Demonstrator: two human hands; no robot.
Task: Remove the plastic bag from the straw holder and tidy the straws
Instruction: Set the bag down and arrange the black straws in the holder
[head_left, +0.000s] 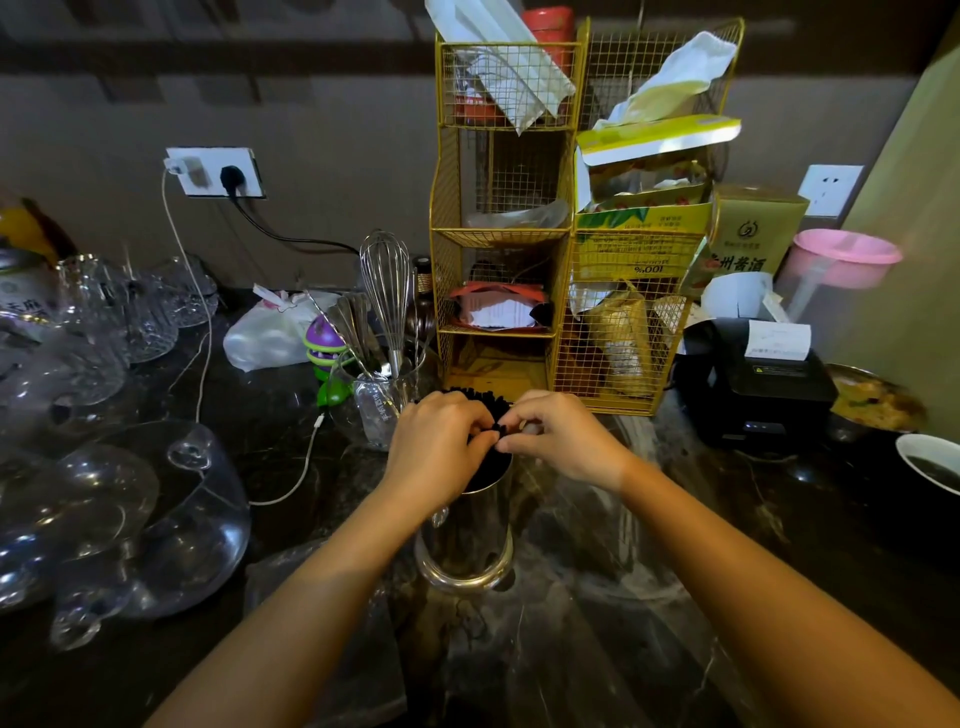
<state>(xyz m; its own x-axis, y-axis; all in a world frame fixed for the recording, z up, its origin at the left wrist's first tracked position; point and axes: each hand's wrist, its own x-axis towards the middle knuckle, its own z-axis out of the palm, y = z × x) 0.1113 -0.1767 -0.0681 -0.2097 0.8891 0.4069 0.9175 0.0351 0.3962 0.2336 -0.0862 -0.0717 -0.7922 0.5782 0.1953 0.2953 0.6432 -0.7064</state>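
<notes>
Both hands over the steel straw holder (465, 540) mid-tabletop (597, 649), left hand (436, 447) and right hand (563, 441) pinching the black straws (480, 402) at its mouth, crumpled clear plastic bag (332, 644) lying on the tabletop beside its base

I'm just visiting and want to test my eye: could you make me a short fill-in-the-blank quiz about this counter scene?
1. Both hands, left hand and right hand, meet over a bundle of ____ straws.
2. The straws stand in a shiny ____ holder.
3. The wire whisk stands in a clear ____.
4. The wire rack behind is coloured ____.

Missing words: black; metal; glass; gold
</notes>
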